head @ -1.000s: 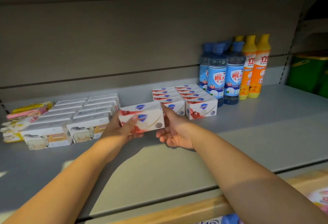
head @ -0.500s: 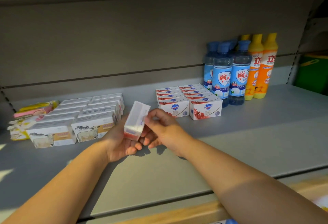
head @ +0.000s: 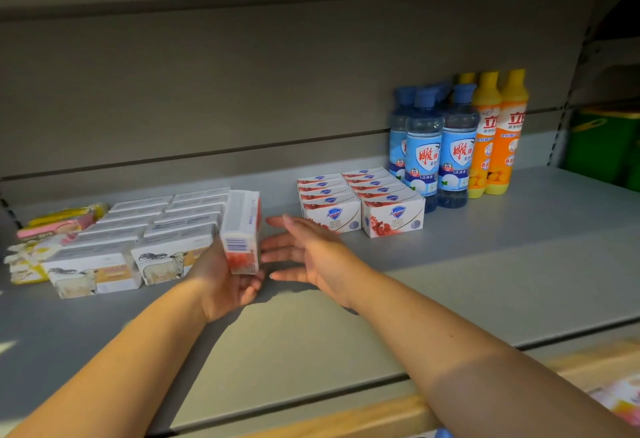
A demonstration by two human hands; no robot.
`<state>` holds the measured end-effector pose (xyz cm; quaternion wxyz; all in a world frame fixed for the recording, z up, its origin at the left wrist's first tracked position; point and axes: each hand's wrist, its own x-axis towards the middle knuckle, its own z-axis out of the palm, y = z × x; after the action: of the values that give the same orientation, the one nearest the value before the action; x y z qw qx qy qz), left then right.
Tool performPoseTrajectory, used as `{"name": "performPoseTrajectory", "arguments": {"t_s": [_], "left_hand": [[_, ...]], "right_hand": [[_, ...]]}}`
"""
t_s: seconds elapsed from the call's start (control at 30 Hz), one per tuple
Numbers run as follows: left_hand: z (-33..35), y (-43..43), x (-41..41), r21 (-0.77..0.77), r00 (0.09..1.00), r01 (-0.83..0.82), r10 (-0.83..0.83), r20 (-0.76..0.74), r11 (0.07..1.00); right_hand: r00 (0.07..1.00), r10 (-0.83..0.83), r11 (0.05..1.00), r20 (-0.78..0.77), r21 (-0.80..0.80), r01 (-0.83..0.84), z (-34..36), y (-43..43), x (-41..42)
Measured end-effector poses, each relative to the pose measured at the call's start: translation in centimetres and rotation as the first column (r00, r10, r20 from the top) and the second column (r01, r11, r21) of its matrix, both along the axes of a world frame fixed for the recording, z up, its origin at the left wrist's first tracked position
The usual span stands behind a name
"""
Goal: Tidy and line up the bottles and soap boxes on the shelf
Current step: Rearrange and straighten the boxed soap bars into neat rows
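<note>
Holding: left hand [head: 221, 280] grips a white-and-red cardboard soap box [head: 242, 226] on end, over the grey metal shelf [head: 502, 264]
Free: right hand [head: 311, 254] flat-fingered just beside it, holding nothing
Done: matching red-and-white soap boxes [head: 360, 207] in two neat rows; blue-labelled clear bottles [head: 440, 150] and orange plastic bottles [head: 498, 132] upright
Left: placing the held box; yellow and pink packets [head: 52, 226] look jumbled
Hidden: rear bottles, left fingertips

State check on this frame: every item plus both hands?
held soap box: tipped on end, gripped
left hand: grips the held soap box
right hand: open, fingers straight, holds nothing
red soap boxes: two neat rows on the shelf
sheep soap boxes: two rows on the shelf
blue bottles: upright, capped
orange bottles: upright, capped
packets: loose pile, far left
</note>
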<state>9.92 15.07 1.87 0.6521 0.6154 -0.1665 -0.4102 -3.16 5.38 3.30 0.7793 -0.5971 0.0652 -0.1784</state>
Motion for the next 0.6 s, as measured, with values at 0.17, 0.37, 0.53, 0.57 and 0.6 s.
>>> {"name": "performPoseTrajectory", "arguments": {"t_s": [0.17,0.37,0.53,0.57,0.6], "left_hand": [[-0.1,-0.8,0.4,0.115,0.874,-0.359,0.29,0.389,0.926],[0.7,0.1,-0.9,-0.23,0.419,-0.3,0.344,0.84,0.926],[1.0,1.3,-3.2,-0.328,-0.021,0.161,0.336,0.942,0.931],[1.0,1.4,-3.6,-0.326,-0.102,0.228,0.356,0.929,0.917],[1.1,1.3,-3.9,-0.319,-0.179,0.294,0.38,0.908,0.901]], "right_hand": [[0.995,-0.079,0.997,-0.062,-0.032,0.077,-0.6,-0.6,0.2],[0.959,-0.276,0.931,-0.07,-0.268,0.249,-1.4,-2.2,0.3],[0.921,-0.389,0.83,0.03,-0.421,0.365,-1.8,-3.3,0.4],[0.922,-0.385,0.83,0.047,-0.419,0.368,-1.7,-3.2,0.3],[0.913,-0.407,0.81,0.039,-0.447,0.38,-1.6,-3.0,0.4]]}}
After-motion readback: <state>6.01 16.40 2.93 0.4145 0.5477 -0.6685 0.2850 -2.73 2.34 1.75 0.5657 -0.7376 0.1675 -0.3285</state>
